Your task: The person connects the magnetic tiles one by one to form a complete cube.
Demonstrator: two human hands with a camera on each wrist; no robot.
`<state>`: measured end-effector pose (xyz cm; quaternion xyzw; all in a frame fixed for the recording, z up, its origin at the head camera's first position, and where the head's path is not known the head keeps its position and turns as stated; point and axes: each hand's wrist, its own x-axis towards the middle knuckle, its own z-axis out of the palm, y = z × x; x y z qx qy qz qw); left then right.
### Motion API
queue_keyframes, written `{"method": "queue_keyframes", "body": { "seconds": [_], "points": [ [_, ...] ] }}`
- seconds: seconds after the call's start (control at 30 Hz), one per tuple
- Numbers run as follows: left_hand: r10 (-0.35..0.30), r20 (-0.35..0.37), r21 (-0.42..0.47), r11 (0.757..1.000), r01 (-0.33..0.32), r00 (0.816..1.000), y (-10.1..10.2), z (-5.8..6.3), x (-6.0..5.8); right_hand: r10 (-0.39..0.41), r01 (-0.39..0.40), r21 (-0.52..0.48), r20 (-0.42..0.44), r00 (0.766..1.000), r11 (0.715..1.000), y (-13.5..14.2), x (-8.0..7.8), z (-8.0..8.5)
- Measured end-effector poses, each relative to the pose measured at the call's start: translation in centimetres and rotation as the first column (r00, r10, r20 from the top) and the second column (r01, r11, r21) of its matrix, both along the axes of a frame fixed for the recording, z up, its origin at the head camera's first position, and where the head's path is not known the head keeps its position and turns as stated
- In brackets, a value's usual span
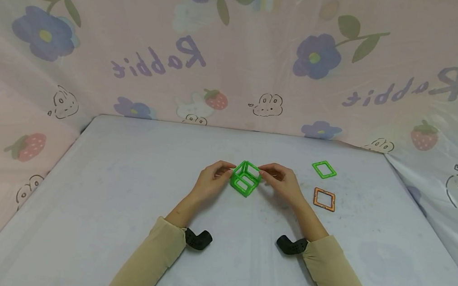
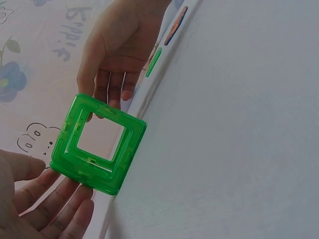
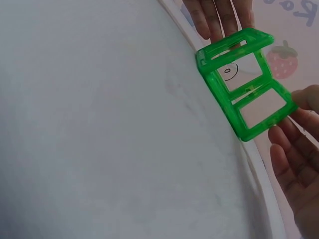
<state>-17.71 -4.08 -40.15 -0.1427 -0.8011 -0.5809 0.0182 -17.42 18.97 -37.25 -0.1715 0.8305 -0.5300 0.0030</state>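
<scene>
Behind the box (image 1: 246, 179) hung a printed cloth (image 1: 235, 66), and below the box spread the white table (image 1: 145, 163); whether the two touched could not be told. Tan sleeves (image 1: 149, 258) reached in from the near side, one either side of the box. The left hand (image 1: 212, 178) was at the box's left, thumb and forefinger pinching a corner, the other fingers a little spread beneath. The right hand (image 1: 284, 182) was at the box's right, thumb and forefinger likewise pinching an edge, the rest loosely bent below. The box itself, between the hands, was of green square frames set edge to edge; that much of the joining looked done, though at least one side seemed to lack a frame. How many frames made it up was hard to count. Well right of the box lay a loose green tile (image 1: 318, 171), slightly farther back, and an orange tile (image 1: 315, 196), slightly nearer the person; judging by this, both were left unjoined.
</scene>
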Motion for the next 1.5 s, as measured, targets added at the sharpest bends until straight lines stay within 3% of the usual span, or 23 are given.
{"method": "queue_keyframes", "body": {
  "seconds": [0.93,1.27,1.5],
  "points": [
    [-0.015,0.018,-0.025,1.0,0.015,1.0,0.4,0.2,0.1,-0.032,0.032,-0.035,0.002,0.999,0.999,0.1,-0.5,-0.5],
    [-0.07,0.054,-0.034,0.997,0.072,0.996,0.6,0.1,0.0,-0.049,0.05,-0.029,0.021,0.999,0.998,-0.2,-0.7,-0.5],
    [-0.116,0.075,-0.056,0.991,0.12,0.99,0.8,0.0,-0.1,-0.079,0.079,-0.025,0.019,0.997,0.997,0.7,-2.5,-3.1]
  ]
}}
